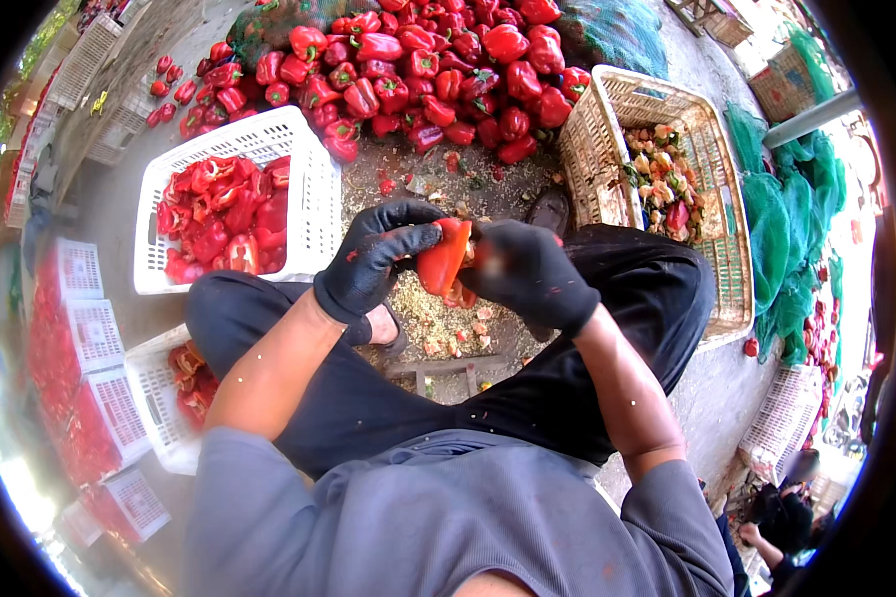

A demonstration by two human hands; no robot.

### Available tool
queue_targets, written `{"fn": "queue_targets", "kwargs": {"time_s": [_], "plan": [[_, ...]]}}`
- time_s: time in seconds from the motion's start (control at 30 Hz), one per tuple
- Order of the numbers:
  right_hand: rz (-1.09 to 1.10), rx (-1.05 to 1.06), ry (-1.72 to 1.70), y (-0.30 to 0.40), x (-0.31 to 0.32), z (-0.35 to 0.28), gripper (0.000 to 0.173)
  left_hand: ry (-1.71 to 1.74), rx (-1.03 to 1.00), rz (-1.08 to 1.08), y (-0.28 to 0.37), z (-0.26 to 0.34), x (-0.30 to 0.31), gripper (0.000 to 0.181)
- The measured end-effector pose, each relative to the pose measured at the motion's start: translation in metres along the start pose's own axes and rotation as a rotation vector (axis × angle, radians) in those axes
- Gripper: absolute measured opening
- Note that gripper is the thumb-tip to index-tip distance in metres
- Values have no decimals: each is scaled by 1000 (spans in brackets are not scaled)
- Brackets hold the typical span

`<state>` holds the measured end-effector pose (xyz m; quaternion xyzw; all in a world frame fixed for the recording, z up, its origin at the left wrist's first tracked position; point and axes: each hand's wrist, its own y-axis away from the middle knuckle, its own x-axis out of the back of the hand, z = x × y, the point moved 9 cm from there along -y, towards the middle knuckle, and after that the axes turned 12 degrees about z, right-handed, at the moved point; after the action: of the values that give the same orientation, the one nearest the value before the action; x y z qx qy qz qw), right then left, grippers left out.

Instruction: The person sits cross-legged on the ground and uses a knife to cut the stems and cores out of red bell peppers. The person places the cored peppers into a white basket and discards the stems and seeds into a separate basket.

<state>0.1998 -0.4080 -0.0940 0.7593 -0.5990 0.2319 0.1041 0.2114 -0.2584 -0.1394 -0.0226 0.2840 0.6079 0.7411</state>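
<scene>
Both my hands wear dark gloves and meet over the seed-strewn ground between my knees. My left hand (379,257) grips an opened red bell pepper (442,257) between thumb and fingers. My right hand (534,276) is at the pepper's right side, blurred, its fingers curled by the pepper's opening; whether it holds a tool or the core is hidden. Beyond my hands lies a large heap of whole red bell peppers (418,74). A white plastic crate (313,186) at the left holds opened red pepper pieces (231,216).
A dirty plastic crate (601,149) at the right holds pepper cores and stems (661,179). Green netting (769,246) lies beyond it. Another white crate (164,433) with pepper pieces stands by my left knee. Filled crates (93,336) line the far left. Another person (784,522) is at lower right.
</scene>
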Motion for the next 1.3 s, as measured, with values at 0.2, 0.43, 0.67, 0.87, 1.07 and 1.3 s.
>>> {"fn": "queue_targets", "kwargs": {"time_s": [0.2,0.43,0.67,0.87,1.07,1.3], "plan": [[-30,49,185,6,-20,-2,21,78,103,31,-2,-18,-1,21],[267,-16,225,7,-23,32,13,262,156,128,-3,-39,15,22],[5,-380,-462,2,4,35,27,261,91,73,2,-28,14,27],[194,-577,-388,27,16,55,15,-453,-74,190,37,70,54,32],[335,-750,-720,25,36,72,29,-1920,-826,722,48,192,134,36],[30,-1272,-723,81,-33,67,31,-1007,366,435,-206,-60,260,29]]}}
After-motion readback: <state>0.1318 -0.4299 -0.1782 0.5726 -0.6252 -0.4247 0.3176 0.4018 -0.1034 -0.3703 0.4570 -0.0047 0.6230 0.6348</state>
